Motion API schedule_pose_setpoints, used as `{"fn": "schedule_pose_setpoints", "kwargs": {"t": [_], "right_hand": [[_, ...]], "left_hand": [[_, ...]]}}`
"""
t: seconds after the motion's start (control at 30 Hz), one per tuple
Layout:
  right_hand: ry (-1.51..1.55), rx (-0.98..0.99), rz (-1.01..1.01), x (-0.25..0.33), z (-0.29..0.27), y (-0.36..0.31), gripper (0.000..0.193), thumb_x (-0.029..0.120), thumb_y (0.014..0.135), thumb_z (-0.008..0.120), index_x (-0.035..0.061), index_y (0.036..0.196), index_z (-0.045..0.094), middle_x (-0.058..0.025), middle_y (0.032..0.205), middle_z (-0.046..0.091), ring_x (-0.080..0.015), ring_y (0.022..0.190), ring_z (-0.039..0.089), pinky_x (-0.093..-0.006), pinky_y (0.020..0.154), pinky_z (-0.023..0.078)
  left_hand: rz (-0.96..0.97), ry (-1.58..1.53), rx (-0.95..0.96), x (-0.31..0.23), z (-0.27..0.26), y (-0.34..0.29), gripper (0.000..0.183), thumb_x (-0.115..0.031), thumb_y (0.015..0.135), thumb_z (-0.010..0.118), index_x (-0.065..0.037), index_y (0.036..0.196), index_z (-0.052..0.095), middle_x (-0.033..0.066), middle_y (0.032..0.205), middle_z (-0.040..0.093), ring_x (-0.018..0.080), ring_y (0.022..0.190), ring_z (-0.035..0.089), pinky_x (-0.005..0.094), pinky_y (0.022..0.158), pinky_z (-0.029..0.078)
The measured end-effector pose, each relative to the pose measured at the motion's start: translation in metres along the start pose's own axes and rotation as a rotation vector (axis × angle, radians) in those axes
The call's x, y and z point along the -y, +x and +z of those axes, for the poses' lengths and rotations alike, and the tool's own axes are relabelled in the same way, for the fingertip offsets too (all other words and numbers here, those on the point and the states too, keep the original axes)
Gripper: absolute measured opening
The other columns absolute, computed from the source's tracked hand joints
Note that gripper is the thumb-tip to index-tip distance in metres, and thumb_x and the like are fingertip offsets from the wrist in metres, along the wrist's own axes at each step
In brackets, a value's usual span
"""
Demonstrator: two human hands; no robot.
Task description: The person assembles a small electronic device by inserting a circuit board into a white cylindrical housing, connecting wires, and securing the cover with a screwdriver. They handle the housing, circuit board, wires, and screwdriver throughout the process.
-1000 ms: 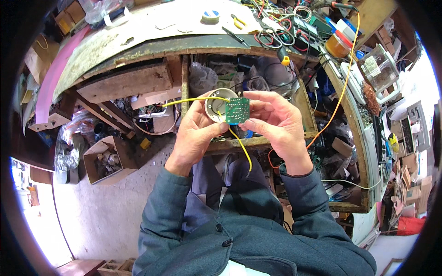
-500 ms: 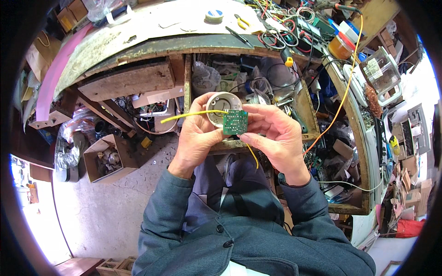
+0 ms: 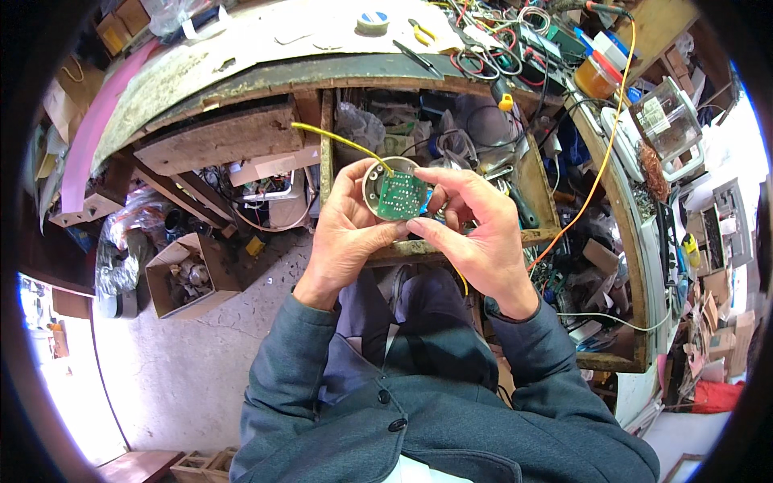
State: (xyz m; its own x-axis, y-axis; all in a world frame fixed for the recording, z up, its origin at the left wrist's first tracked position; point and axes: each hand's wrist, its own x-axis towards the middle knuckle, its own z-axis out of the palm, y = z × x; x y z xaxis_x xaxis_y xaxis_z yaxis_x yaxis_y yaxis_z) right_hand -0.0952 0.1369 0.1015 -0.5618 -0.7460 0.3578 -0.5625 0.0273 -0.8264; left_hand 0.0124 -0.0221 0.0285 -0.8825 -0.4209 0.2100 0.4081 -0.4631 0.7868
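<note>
My left hand (image 3: 348, 229) is closed round a round white plastic housing (image 3: 369, 190), its open side facing me. Over that opening lies a small green circuit board (image 3: 402, 196), solder side up and slightly tilted. My right hand (image 3: 475, 229) pinches the board's right edge between thumb and fingers. One yellow wire (image 3: 338, 138) rises from the board's upper left corner toward the upper left. A second yellow wire end (image 3: 462, 279) hangs below my right hand. How deep the board sits in the housing I cannot tell.
Beneath my hands an open wooden drawer (image 3: 547, 191) is crammed with bags, cables and parts. On the bench lie a solder reel (image 3: 372, 24), yellow-handled pliers (image 3: 422, 32) and a black pen-like tool (image 3: 418, 59). An orange cable (image 3: 600, 189) hangs at right; a cardboard box (image 3: 192, 278) stands on the floor.
The board has moved left and turned, from beside the housing's right rim to over its opening. The upper yellow wire has swung upward.
</note>
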Motion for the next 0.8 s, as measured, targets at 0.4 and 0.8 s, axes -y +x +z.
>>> {"fn": "schedule_pose_setpoints", "kwargs": {"t": [0.4, 0.8], "right_hand": [[-0.448, -0.117, -0.279, 0.007, 0.007, -0.006, 0.055, 0.015, 0.084, 0.085, 0.0108, 0.137, 0.073, -0.0145, 0.095, 0.070, -0.0298, 0.079, 0.072, -0.0388, 0.068, 0.058], [-0.396, -0.103, -0.164, 0.005, 0.003, -0.012, 0.056, 0.012, 0.081, 0.090, 0.0156, 0.135, 0.075, -0.0115, 0.096, 0.072, -0.0281, 0.080, 0.073, -0.0375, 0.068, 0.059]], "left_hand": [[0.086, 0.044, -0.022, 0.007, 0.001, -0.002, 0.083, 0.015, 0.080, 0.079, -0.004, 0.151, 0.039, 0.0110, 0.148, 0.053, 0.0227, 0.138, 0.056, 0.0397, 0.118, 0.049], [0.241, 0.168, 0.022, 0.014, 0.002, -0.002, 0.083, 0.012, 0.079, 0.083, -0.003, 0.149, 0.042, 0.0130, 0.154, 0.050, 0.0233, 0.141, 0.055, 0.0383, 0.120, 0.047]]}}
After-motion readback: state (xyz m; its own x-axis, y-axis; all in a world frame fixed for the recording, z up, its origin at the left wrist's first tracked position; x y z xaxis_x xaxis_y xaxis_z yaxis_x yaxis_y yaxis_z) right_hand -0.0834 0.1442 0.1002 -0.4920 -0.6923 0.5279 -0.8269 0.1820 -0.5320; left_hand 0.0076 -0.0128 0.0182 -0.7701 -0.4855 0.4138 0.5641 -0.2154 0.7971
